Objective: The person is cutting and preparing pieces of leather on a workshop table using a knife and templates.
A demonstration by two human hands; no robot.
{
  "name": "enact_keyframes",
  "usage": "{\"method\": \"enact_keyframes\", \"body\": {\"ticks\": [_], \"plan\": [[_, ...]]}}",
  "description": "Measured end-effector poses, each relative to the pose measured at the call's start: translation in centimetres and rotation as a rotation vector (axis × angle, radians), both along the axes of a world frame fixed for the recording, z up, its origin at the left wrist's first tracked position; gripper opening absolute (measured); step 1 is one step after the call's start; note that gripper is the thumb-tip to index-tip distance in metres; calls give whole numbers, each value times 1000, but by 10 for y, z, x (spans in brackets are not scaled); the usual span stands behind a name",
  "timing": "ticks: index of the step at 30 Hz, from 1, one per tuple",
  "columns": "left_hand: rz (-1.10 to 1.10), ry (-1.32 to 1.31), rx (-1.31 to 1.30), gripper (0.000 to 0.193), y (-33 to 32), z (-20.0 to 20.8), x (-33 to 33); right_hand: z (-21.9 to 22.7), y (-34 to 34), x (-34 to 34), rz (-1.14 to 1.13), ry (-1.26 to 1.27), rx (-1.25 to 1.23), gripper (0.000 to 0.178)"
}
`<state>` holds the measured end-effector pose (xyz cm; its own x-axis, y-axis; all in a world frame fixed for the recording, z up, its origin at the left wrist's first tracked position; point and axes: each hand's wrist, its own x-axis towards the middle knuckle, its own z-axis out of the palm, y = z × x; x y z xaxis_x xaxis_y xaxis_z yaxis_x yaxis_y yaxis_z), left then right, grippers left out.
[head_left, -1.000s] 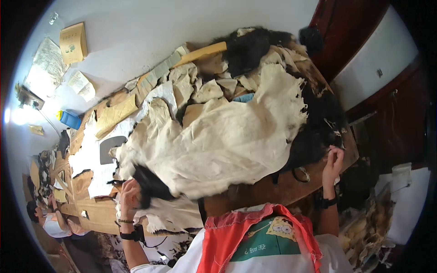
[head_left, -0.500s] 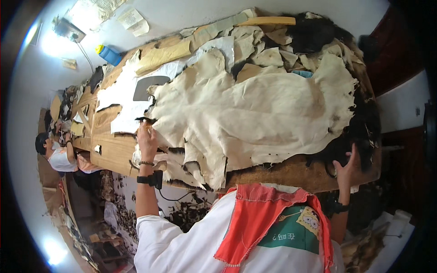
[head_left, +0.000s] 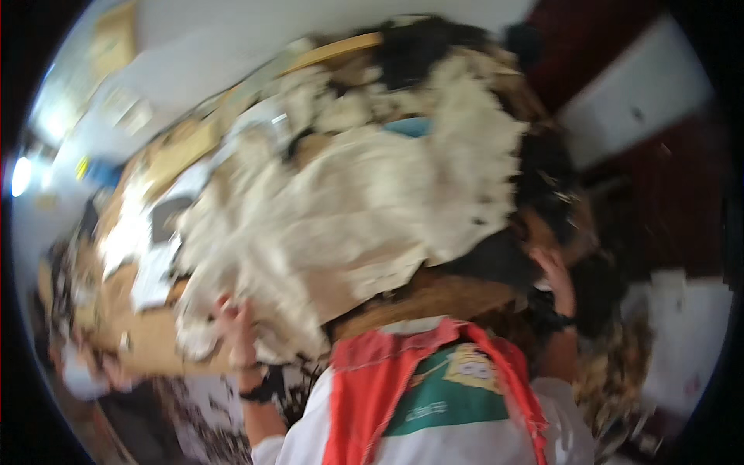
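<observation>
A large pale cream animal hide (head_left: pixel 349 201) with ragged edges lies spread over the wooden table, its surface rumpled. My left hand (head_left: pixel 237 329) is at the hide's near left part; its fingers are smeared by motion, so any grip on the hide cannot be made out. At the table's near right, my right hand (head_left: pixel 553 273) has its fingers stretched out and holds nothing visible. It is beside a piece of dark fur (head_left: pixel 496 260), apart from the cream hide. A blue item (head_left: pixel 408 127) shows at the hide's far edge.
The wooden table (head_left: pixel 418 306) shows along the near edge. Pale scraps (head_left: pixel 345 111), black fur (head_left: pixel 426 50) and a yellowish roll (head_left: pixel 182 155) lie at the back. White sheets (head_left: pixel 155 275) and a grey piece (head_left: pixel 165 219) lie left. Another person (head_left: pixel 81 372) is at far left.
The view has swung and blurred. My left hand has moved from the hide's left edge to its near left part. The hide looks more rumpled, and my right hand remains beside the dark fur.
</observation>
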<state>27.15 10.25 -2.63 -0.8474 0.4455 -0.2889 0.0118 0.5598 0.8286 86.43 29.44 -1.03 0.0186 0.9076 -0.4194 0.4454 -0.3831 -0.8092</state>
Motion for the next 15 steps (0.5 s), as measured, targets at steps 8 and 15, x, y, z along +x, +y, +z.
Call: {"method": "enact_keyframes", "body": {"ticks": [8, 15], "plan": [[31, -388, 491, 59, -9, 11, -10, -30, 7, -30, 221, -309, 377, 41], [48, -244, 434, 59, -27, -6, -33, -24, 17, -42, 381, -568, 659, 57]]}}
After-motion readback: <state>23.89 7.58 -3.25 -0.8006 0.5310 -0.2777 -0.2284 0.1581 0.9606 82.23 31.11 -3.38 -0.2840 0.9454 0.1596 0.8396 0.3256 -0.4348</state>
